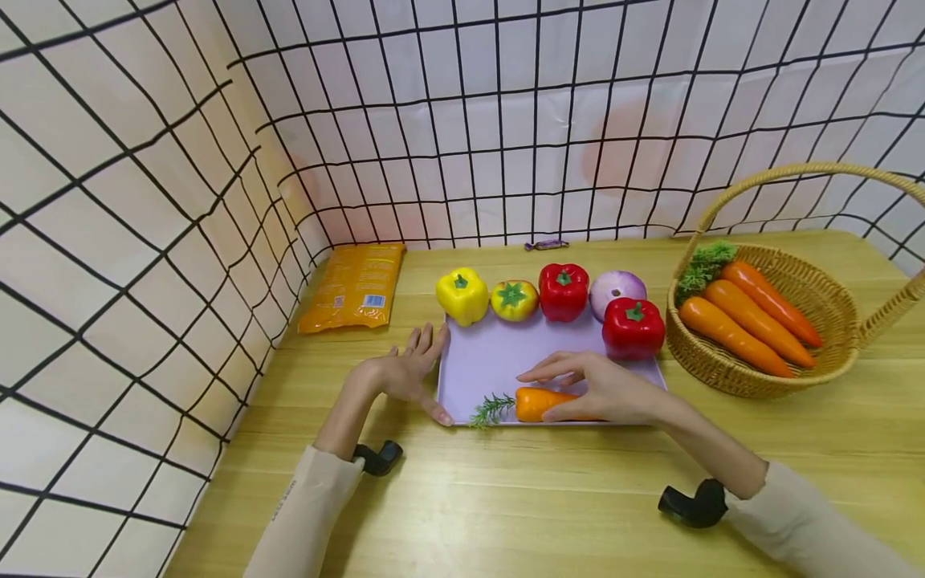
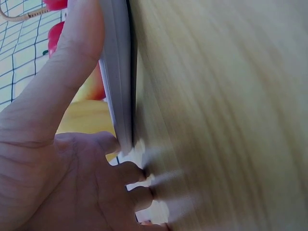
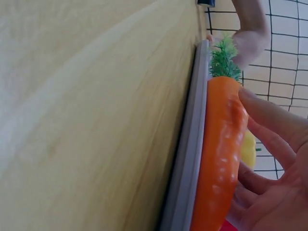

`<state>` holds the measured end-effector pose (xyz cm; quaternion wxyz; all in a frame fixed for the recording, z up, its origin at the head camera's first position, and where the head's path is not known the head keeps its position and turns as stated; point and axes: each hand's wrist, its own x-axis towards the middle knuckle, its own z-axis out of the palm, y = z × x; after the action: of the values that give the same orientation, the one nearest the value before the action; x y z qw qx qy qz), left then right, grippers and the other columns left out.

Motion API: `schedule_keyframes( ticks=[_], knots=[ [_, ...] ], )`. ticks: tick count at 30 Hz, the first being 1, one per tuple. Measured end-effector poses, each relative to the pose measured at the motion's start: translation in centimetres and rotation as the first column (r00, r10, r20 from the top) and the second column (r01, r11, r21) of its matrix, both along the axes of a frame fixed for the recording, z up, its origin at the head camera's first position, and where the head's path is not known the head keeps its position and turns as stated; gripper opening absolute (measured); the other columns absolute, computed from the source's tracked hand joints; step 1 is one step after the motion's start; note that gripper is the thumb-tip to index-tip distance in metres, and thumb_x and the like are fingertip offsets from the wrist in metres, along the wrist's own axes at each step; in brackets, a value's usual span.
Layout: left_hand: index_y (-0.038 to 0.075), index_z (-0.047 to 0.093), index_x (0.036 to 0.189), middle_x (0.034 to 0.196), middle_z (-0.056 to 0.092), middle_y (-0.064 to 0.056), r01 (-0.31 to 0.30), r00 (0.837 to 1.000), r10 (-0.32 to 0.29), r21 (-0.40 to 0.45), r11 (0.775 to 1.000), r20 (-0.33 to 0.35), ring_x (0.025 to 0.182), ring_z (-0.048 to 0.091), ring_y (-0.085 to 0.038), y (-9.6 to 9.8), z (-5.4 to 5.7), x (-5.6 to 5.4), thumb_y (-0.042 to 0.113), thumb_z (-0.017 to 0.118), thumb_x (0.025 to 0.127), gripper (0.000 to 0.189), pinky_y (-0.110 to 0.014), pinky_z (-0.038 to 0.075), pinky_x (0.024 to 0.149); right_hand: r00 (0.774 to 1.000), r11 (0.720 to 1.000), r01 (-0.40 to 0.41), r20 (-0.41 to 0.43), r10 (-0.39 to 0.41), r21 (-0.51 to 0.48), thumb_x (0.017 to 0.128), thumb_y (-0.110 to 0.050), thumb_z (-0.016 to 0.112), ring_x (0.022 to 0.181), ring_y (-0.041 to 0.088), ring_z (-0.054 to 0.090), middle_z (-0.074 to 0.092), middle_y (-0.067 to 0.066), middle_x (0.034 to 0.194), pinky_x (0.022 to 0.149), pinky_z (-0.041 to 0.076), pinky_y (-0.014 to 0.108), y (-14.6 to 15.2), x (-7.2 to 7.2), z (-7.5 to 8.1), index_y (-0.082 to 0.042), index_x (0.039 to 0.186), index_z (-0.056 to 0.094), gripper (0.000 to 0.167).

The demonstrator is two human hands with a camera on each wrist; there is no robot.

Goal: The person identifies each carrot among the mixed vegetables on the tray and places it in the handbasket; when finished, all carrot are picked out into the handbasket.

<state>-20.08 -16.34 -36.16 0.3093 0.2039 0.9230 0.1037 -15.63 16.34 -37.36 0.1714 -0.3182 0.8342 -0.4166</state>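
In the head view an orange carrot (image 1: 531, 404) with green leaves (image 1: 491, 409) lies along the front edge of a lilac tray (image 1: 499, 361). My right hand (image 1: 607, 389) arches over it, its thumb on the near side and fingers on the far side. The right wrist view shows the carrot (image 3: 221, 144) between thumb and fingers, against the tray rim (image 3: 185, 173). Fingers spread, my left hand (image 1: 405, 377) touches the tray's left edge, the thumb at the front corner. The left wrist view shows its palm (image 2: 82, 183) beside the tray edge (image 2: 118, 77).
Along the tray's back are a yellow pepper (image 1: 462, 297), a yellow-red tomato-like fruit (image 1: 514, 300), red peppers (image 1: 564, 293) (image 1: 633, 329) and a purple onion (image 1: 616, 291). A wicker basket (image 1: 766, 385) of carrots stands right; an orange packet (image 1: 354, 285) and wrapped candy (image 1: 547, 245) lie behind.
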Motion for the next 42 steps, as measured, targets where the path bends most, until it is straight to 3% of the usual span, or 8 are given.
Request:
schedule_keyframes(
  ticks=[7, 10, 19, 30, 35, 42],
  knots=[
    [0.014, -0.022, 0.163, 0.168, -0.028, -0.022, 0.001, 1.0, -0.001, 0.004, 1.0, 0.003, 0.159, -0.022, -0.039, 0.1, -0.1, -0.1, 0.059, 0.086, 0.076, 0.146, -0.068, -0.001, 0.127, 0.999, 1.0, 0.004, 0.031, -0.004, -0.004, 0.093, -0.027, 0.079, 0.114, 0.02, 0.066, 0.073, -0.001, 0.124, 0.099, 0.056, 0.033, -0.2, -0.3, -0.7, -0.018, 0.133, 0.073, 0.041],
    [0.013, -0.022, 0.163, 0.168, -0.027, -0.023, 0.003, 1.0, -0.003, 0.004, 1.0, 0.0, 0.159, -0.022, -0.04, 0.1, -0.1, -0.1, 0.059, 0.086, 0.076, 0.146, -0.068, -0.001, 0.127, 0.999, 1.0, 0.006, 0.033, -0.006, 0.003, 0.091, -0.028, 0.08, 0.112, 0.018, 0.065, 0.073, -0.003, 0.122, 0.097, 0.055, 0.029, -0.2, -0.4, -0.9, -0.02, 0.131, 0.074, 0.041],
    [0.013, -0.021, 0.163, 0.168, -0.027, -0.023, 0.0, 1.0, 0.0, 0.007, 1.0, -0.004, 0.158, -0.022, -0.04, -0.1, -0.1, -0.2, 0.059, 0.087, 0.076, 0.146, -0.069, -0.001, 0.127, 1.0, 1.0, -0.018, 0.019, 0.018, 0.005, 0.09, -0.027, 0.081, 0.112, 0.019, 0.065, 0.073, -0.003, 0.122, 0.097, 0.057, 0.028, -0.4, -0.6, -0.8, -0.019, 0.132, 0.073, 0.043],
    [0.014, -0.022, 0.163, 0.168, -0.028, -0.023, -0.006, 1.0, 0.006, 0.02, 1.0, 0.003, 0.158, -0.022, -0.039, 0.0, 0.0, -0.1, 0.058, 0.087, 0.076, 0.147, -0.069, -0.002, 0.127, 1.0, 1.0, 0.012, -0.012, -0.011, 0.012, 0.092, -0.025, 0.08, 0.114, 0.016, 0.064, 0.073, -0.004, 0.122, 0.102, 0.053, 0.043, -0.6, 0.1, -0.4, -0.017, 0.133, 0.072, 0.043],
    [0.014, -0.022, 0.163, 0.168, -0.027, -0.022, -0.009, 1.0, 0.009, 0.026, 1.0, 0.002, 0.159, -0.022, -0.039, 0.0, -0.2, -0.1, 0.057, 0.088, 0.075, 0.147, -0.069, -0.002, 0.127, 0.999, 1.0, 0.023, -0.039, -0.023, -0.012, 0.092, -0.027, 0.079, 0.113, 0.017, 0.063, 0.073, -0.003, 0.123, 0.1, 0.053, 0.035, -0.4, 0.5, 0.3, -0.017, 0.134, 0.072, 0.044],
    [0.014, -0.021, 0.164, 0.168, -0.027, -0.022, -0.012, 1.0, 0.012, 0.024, 1.0, 0.004, 0.159, -0.023, -0.039, 0.0, -0.3, -0.2, 0.058, 0.088, 0.074, 0.148, -0.069, -0.002, 0.127, 0.992, 0.995, 0.082, -0.089, -0.087, -0.062, 0.089, -0.027, 0.082, 0.108, 0.012, 0.064, 0.073, -0.007, 0.123, 0.095, 0.055, 0.026, 0.6, 0.9, 2.5, -0.024, 0.133, 0.073, 0.044]
  ],
)
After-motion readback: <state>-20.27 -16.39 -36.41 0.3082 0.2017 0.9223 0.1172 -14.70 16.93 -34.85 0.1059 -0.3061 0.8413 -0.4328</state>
